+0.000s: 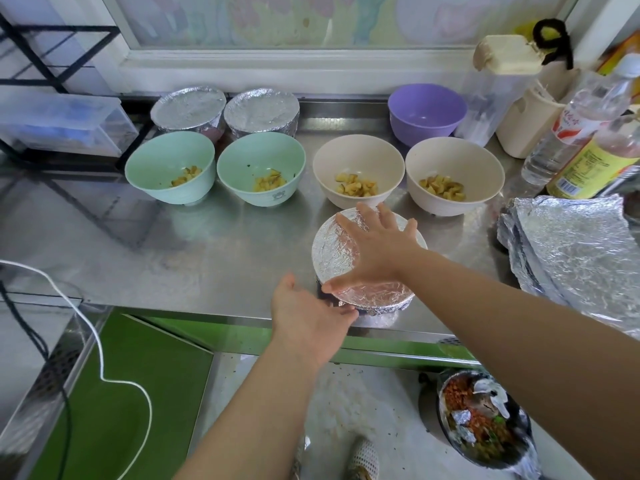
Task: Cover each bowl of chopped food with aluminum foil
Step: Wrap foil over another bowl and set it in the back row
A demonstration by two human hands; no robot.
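A brushed stainless-steel worktop (225,258) runs beneath a white-framed window with a frosted, patterned pane, its surface dully reflecting the things on it. At its right edge lies a stack of crinkled aluminum foil sheets (575,258), cut roughly rectangular. At far left a clear plastic drawer box (62,123) sits in front of a black wire rack (41,57). At the right rear, a clear bottle (571,133) and a yellow-labelled bottle (595,164) lean into view beside a clear pitcher with a cream lid (502,57).

Against the back edge stand two foil-covered bowls (188,105), side by side and touching, and, well to their right, a smooth purple bowl (426,109). In front of them runs a row of four uncovered bowls: two mint-green bowls (156,161) on the left, two cream bowls (453,161) on the right, each with a small heap of chopped yellow-brown food (356,187) at the bottom.

Near the front edge, just before the left cream bowl, stands the bowl being covered (332,251), foil stretched flat over its round mouth and crimped down its sides. The right hand (377,251) lies palm-down on the foil top, fingers spread wide and straight. The left hand (304,317) is at the bowl's near left side, fingers extended against the foil skirt low down, gripping nothing.

A white cable (104,341) snakes past the worktop's front left.
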